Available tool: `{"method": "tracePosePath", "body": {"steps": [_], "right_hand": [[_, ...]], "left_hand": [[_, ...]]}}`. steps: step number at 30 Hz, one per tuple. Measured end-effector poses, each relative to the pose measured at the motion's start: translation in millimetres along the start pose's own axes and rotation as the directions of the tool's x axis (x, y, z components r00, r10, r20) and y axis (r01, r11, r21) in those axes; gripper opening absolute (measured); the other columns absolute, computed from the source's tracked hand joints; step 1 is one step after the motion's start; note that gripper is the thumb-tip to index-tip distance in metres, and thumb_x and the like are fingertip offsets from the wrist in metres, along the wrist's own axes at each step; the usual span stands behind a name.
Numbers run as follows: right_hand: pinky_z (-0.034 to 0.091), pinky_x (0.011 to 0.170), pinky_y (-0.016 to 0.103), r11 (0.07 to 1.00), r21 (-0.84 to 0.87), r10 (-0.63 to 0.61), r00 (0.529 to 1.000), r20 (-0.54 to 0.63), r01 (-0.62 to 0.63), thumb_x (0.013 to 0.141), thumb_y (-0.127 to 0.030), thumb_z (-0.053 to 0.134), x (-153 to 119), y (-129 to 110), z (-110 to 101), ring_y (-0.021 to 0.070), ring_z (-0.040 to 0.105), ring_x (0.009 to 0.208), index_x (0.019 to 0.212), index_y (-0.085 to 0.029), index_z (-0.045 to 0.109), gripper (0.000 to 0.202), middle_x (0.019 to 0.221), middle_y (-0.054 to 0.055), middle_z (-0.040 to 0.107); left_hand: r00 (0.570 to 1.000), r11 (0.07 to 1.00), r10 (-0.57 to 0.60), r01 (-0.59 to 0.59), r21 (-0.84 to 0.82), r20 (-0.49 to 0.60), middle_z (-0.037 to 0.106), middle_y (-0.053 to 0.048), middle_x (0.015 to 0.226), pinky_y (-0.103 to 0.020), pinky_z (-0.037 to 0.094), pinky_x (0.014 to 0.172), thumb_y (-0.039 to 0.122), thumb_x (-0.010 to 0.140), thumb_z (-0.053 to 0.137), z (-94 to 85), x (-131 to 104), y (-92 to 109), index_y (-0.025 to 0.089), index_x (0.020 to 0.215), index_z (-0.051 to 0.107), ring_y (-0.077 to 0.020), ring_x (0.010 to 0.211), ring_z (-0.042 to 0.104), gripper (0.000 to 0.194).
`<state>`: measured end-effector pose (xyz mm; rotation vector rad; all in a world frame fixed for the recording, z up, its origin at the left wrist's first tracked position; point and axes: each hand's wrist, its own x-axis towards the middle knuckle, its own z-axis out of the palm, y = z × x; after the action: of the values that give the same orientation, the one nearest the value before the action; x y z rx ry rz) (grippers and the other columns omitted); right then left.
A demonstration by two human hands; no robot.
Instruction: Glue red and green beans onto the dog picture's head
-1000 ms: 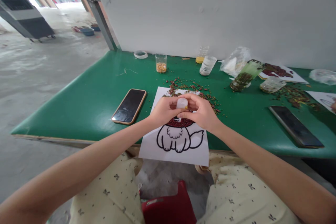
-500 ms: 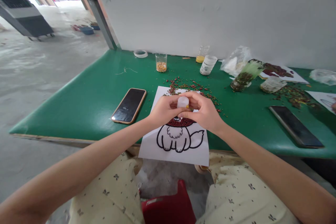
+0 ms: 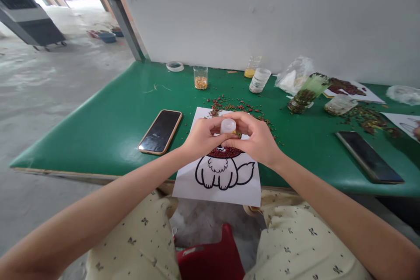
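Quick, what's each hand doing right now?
Left hand: closed, holding the small white container.
Right hand: closed, holding the same small white container from its other side.

Tabletop (image 3: 108, 109): glossy green
Paper sheet (image 3: 185, 186): white
Animal drawing (image 3: 216, 174): thick black outlines, the head partly filled in dark red
Small container (image 3: 228, 126): translucent whitish, a yellow spot at its edge
Scattered grains (image 3: 241, 107): dark red mixed with olive green
Tan-rimmed phone (image 3: 160, 132): black screen
Other phone (image 3: 369, 156): black
Clear cup (image 3: 201, 73): orange-yellow kernels (image 3: 201, 83) showing through
Leaning bottle (image 3: 308, 92): pale green with dark brown
Legwear (image 3: 131, 236): pale cream, small dark bow motifs
Red seat (image 3: 210, 258): plain, deep red
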<state>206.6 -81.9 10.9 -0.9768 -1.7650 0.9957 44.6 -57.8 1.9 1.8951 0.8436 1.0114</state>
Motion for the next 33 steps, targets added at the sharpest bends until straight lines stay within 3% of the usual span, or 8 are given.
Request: {"method": "tracePosePath", "body": {"steps": [14,33], "right_hand": [[0.049,0.090,0.040,0.999,-0.015,-0.044,0.999,0.018,0.045,0.067,-0.035,0.073,1.7,-4.4,2.2,0.0223,0.060,0.102,0.116,-0.024,0.054,0.054,0.109,0.006,0.063],[0.049,0.089,0.040,0.997,0.053,-0.062,0.997,0.043,0.059,0.065,-0.034,0.075,5.9,13.0,4.6,0.0218,0.060,0.100,0.112,-0.022,0.053,0.053,0.106,0.006,0.063]], "left_hand": [[0.998,0.979,0.060,-0.055,0.194,-0.021,0.068,-0.004,0.073,-0.023,0.046,0.058,0.028,0.074,0.064,-7.8,-1.8,10.0,0.012,0.084,0.067,-0.0135,0.067,0.060,0.018],[0.995,0.953,0.091,-0.099,0.285,0.041,0.064,-0.002,0.069,-0.020,0.041,0.053,0.024,0.076,0.059,-8.7,0.8,-6.3,0.012,0.082,0.065,-0.0095,0.060,0.054,0.014]]}}
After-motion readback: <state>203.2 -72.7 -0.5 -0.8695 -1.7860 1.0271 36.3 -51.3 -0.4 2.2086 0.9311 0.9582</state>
